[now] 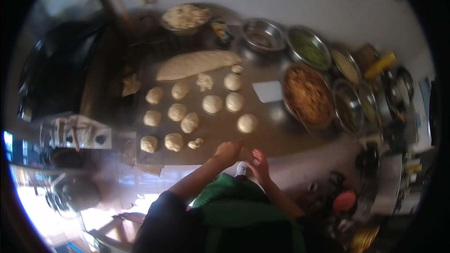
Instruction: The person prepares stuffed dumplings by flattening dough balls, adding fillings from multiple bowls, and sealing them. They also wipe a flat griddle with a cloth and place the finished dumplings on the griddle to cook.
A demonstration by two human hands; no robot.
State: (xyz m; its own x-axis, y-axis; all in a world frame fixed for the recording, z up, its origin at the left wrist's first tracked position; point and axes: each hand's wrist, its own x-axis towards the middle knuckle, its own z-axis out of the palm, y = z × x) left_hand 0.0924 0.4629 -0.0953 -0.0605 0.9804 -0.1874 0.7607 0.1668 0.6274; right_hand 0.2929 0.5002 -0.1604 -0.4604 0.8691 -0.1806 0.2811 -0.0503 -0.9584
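My left hand (228,152) is over the front edge of a metal worktop (219,130), its fingers curled; whether they hold anything is hidden. Close beside it, my right hand (259,164) is just off the edge with its fingers apart. The nearest smooth dough ball (247,123) lies beyond both hands. Farther back are more rounded balls (212,104). Rougher dough lumps (173,142) sit to the left, with small dough scraps (195,143) near the front. A long slab of dough (198,64) stretches across the back.
A white plastic dough scraper (268,91) lies beside a large bowl of reddish-brown filling (308,95). Behind are an empty-looking steel bowl (263,35), a bowl of green food (309,47) and a heaped bowl of pale pieces (185,17). A wooden stool (117,230) stands behind me, left.
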